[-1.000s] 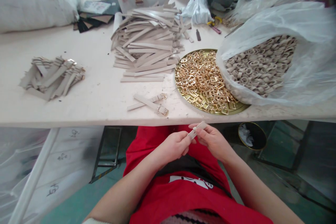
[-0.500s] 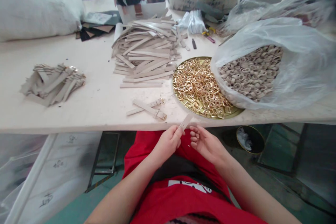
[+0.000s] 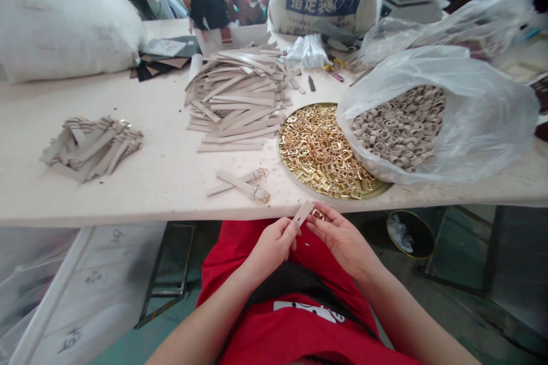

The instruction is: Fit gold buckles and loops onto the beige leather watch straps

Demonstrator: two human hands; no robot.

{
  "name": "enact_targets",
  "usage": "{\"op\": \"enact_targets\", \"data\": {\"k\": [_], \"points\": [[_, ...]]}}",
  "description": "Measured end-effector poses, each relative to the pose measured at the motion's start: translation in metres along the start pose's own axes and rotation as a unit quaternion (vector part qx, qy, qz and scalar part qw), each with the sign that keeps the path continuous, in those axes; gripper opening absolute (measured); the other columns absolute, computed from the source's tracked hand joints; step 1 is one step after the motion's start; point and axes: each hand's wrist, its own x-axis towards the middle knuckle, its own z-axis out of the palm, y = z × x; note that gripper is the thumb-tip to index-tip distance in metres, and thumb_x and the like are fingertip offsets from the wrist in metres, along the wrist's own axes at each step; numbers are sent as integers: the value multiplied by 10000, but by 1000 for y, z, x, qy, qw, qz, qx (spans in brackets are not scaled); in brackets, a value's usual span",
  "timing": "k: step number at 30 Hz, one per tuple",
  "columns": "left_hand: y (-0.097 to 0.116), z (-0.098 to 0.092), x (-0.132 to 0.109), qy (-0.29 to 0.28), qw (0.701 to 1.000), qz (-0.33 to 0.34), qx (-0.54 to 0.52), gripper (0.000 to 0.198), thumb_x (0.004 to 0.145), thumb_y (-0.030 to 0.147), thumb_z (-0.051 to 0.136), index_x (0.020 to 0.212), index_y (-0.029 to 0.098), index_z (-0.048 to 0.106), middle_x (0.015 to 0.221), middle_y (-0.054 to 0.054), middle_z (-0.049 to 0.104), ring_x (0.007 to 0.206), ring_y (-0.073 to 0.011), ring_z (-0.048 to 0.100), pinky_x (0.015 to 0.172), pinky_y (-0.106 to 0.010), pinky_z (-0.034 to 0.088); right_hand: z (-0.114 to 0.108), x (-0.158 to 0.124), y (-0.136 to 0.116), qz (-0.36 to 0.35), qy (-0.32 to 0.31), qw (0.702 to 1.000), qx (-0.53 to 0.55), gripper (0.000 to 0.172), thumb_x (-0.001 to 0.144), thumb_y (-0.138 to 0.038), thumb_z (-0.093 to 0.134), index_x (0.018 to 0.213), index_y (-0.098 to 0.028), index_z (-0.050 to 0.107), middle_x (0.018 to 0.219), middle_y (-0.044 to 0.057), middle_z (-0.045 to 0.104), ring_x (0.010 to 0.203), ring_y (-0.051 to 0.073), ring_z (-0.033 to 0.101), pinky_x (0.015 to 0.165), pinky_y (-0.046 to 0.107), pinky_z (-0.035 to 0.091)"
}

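Note:
Over my lap, just below the table edge, my left hand (image 3: 274, 242) pinches the lower end of a short beige strap (image 3: 302, 213), which points up and to the right. My right hand (image 3: 338, 234) is beside it, fingers curled round a small gold buckle (image 3: 317, 215) that sits close to the strap's tip. On the table above my hands lie two finished straps with buckles (image 3: 244, 182). A round gold tray (image 3: 287, 154) heaped with gold buckles is just right of them.
A big stack of beige straps (image 3: 235, 97) lies mid-table, a smaller pile of finished straps (image 3: 92, 145) at the left. A clear plastic bag of beige loops (image 3: 428, 120) spills at the right. Sacks and a white box stand behind. A bin (image 3: 411, 234) sits on the floor.
My right hand let go of the strap, opened, and now holds a gold buckle next to the strap's tip. The left hand keeps the strap. The view tilted up slightly.

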Motion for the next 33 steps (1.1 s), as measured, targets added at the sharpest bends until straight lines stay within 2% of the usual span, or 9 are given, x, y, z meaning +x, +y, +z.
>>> {"op": "enact_targets", "data": {"k": [5,9,13,18,20,24,29,33], "points": [[5,4,-2,2,1000,2,-6,333,848,458,352,765,163,481,518,52,454,371,-55,365,364,-173,270,-2,3,5,-31,24,997,-65,297,691,-254,690,973,-200,615,858,8,693,731,117,644,716,239,516],[5,6,-3,-1,1000,10,-7,343,848,468,354,759,163,483,522,50,460,376,-56,369,369,-176,273,-6,6,8,-36,33,997,-61,270,706,-308,676,946,-195,626,772,7,688,613,102,613,621,228,500],[3,7,1,24,999,20,-19,323,840,460,383,757,164,482,525,55,448,394,-56,373,386,-178,286,-6,5,9,-52,30,995,-83,266,737,-353,636,955,-199,629,814,33,690,706,139,620,692,280,490],[9,5,11,59,996,20,-67,285,799,446,462,735,169,456,511,72,417,396,-47,348,385,-174,262,-3,-5,3,-107,-17,961,-254,318,806,-366,538,1068,-199,603,859,42,665,703,138,571,750,306,454],[13,3,13,30,994,7,-107,295,785,454,478,740,163,460,515,73,415,390,-42,333,375,-173,245,-1,-8,2,-111,-43,949,-293,302,813,-368,517,1043,-195,606,802,30,647,672,135,556,727,300,454],[18,2,11,-67,982,-17,-176,254,752,393,532,749,142,496,603,36,504,416,-27,342,376,-168,221,2,-11,2,-99,-68,940,-320,268,805,-373,520,980,-187,604,689,1,590,600,123,534,645,281,461],[21,0,10,-106,966,-34,-231,176,711,302,551,677,135,504,555,41,487,396,-16,310,377,-180,172,3,-10,2,-98,-89,935,-329,285,817,-377,504,998,-180,602,669,1,578,588,118,536,620,267,469],[22,-1,11,-153,952,-61,-259,167,690,271,521,605,131,490,514,35,463,372,-18,295,368,-190,142,-2,-10,2,-137,-108,903,-392,286,842,-337,473,1059,-215,613,714,14,621,626,139,567,644,286,485]]}}
